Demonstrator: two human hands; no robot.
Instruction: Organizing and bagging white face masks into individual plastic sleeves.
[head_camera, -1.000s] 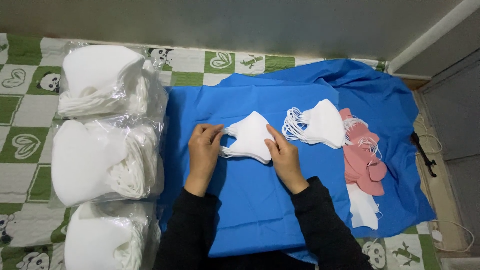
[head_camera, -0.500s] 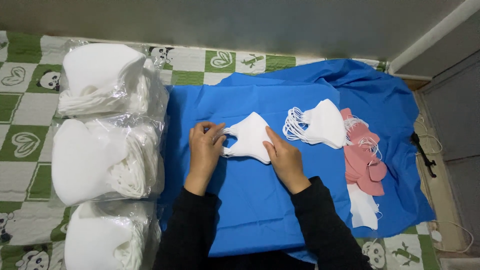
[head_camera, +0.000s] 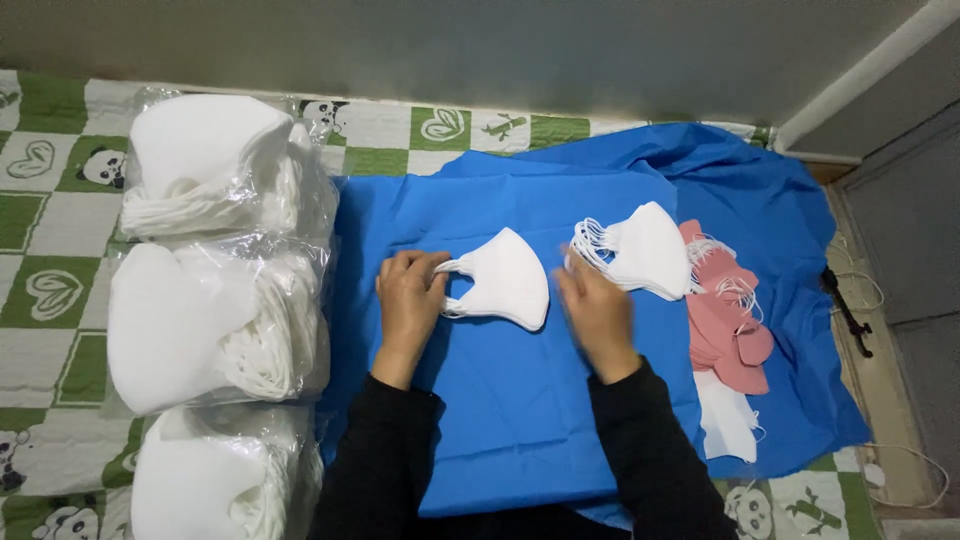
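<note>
A blue cloth (head_camera: 520, 420) covers a green-checked mat (head_camera: 40, 230). At its middle lies a white mask (head_camera: 505, 282); the left hand (head_camera: 408, 298) pinches its ear loop, the right hand (head_camera: 597, 312) hovers open beside it. Right of it sit stacked white masks (head_camera: 645, 250) and pink masks (head_camera: 725, 325); left, bagged masks (head_camera: 200, 310).

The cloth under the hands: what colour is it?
Plain blue cloth, clearest in the head view.

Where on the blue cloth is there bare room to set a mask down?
Bare blue cloth lies above the single white mask, and between the forearms. Crowded: the white mask stack and pink mask pile on the right, clear bags of masks left.
</note>
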